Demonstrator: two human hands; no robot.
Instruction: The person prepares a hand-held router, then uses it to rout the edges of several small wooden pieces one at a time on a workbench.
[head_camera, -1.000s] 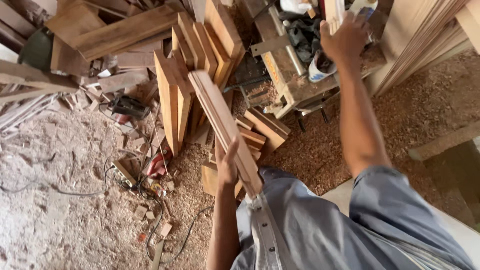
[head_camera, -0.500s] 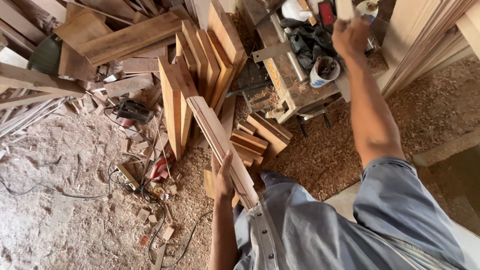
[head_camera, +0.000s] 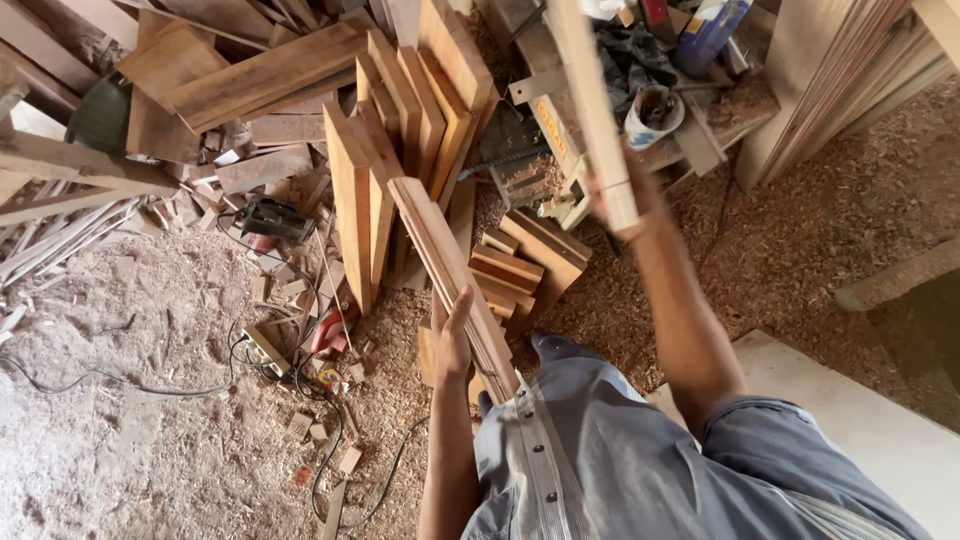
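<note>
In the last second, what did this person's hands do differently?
The right hand came back from the cluttered workbench, now gripping a pale wooden strip drawn out toward the body. The left hand kept holding the long wooden plank as before.

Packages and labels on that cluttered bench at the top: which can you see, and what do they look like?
Blue carton: top right on the bench, a tall box, blue with yellow.
Yellow label strip: on the grey machine beside the sawdust, long and narrow.
No screens or signs show.
</note>
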